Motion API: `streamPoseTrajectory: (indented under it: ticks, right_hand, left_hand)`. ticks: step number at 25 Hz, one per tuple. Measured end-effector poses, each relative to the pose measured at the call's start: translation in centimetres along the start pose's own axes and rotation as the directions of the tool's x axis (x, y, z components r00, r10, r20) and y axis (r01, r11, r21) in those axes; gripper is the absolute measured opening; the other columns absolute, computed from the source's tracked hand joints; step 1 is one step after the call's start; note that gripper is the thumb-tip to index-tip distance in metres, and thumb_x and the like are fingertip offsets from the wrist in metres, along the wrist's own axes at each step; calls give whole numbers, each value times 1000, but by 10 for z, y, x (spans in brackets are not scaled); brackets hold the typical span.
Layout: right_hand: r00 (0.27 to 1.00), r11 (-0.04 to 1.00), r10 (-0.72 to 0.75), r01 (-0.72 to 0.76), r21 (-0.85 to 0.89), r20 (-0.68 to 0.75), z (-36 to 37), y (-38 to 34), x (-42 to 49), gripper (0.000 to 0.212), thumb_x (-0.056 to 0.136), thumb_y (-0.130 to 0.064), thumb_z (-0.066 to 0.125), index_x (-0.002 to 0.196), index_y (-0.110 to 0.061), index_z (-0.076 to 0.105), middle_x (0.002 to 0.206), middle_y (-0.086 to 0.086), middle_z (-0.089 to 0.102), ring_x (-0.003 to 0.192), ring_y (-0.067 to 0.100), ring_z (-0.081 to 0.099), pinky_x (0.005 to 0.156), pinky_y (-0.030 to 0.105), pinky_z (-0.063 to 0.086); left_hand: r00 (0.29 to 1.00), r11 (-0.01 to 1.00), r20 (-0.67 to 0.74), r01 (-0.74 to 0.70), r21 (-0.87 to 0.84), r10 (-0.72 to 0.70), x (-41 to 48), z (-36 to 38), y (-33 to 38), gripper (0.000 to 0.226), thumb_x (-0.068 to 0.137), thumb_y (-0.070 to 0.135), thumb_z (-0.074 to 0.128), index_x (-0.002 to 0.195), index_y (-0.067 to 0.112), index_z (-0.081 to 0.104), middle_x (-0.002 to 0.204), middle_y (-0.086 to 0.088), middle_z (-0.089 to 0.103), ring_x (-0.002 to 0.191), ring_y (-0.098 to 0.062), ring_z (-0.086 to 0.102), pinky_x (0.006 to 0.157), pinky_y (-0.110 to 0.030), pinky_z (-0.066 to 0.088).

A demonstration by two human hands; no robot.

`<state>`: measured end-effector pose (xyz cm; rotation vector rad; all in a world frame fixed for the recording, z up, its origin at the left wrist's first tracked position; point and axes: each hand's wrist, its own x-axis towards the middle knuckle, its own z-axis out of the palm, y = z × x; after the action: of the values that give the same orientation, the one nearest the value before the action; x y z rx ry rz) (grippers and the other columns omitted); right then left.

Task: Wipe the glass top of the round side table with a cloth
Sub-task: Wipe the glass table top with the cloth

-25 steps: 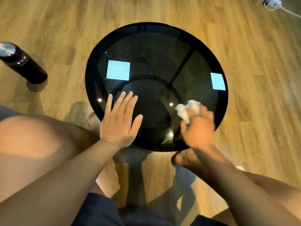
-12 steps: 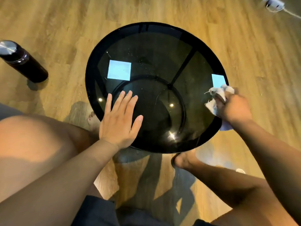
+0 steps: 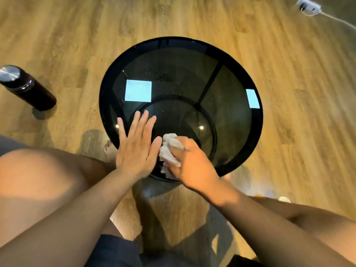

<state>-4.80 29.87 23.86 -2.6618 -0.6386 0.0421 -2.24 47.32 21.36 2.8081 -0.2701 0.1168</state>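
Note:
The round side table (image 3: 192,74) has a dark glass top with a black rim and stands on the wooden floor in front of me. My left hand (image 3: 137,147) lies flat on the glass near its front left edge, fingers straight. My right hand (image 3: 192,162) grips a crumpled white cloth (image 3: 169,149) and presses it on the glass at the near edge, right beside my left thumb. Fine specks show on the far part of the glass.
A black bottle (image 3: 27,87) with a silver cap stands on the floor to the left. A white power strip (image 3: 308,6) with a cable lies at the far right. My bare knees and feet flank the table's near side.
My right hand has swept the cloth from the table's right rim back to the near edge, beside my left hand. My left hand has stayed flat in place.

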Motion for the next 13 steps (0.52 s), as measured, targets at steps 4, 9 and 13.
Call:
streamPoseTrajectory:
  ticks: [4, 9, 13]
  right_hand:
    - [925, 886, 357, -379, -266, -127, -52, 124, -5, 36, 87, -36, 58, 119, -22, 66, 130, 10, 54, 117, 35, 53, 92, 43, 48]
    - [789, 778, 567, -608, -160, -238, -41, 108, -4, 38, 84, -30, 56, 119, -16, 63, 125, 19, 55, 112, 40, 54, 91, 39, 47]
    - [904, 913, 371, -396, -93, -213, -6, 10, 0, 27, 77, -25, 62, 99, -17, 75, 105, 10, 67, 97, 29, 58, 77, 28, 42]
  left_hand:
    - [989, 990, -53, 141, -20, -142, 32, -13, -30, 63, 97, 45, 15, 150, 14, 26, 162, -13, 22, 152, -29, 7, 117, -64, -7]
    - [976, 976, -74, 196, -97, -203, 53, -7, -60, 64, 98, 50, 21, 152, 15, 20, 164, -15, 13, 152, -31, 2, 120, -57, -4]
    - [971, 957, -114, 180, -226, -209, 52, -8, -61, 67, 97, 52, 23, 151, 14, 24, 163, -13, 20, 152, -29, 10, 122, -52, 2]
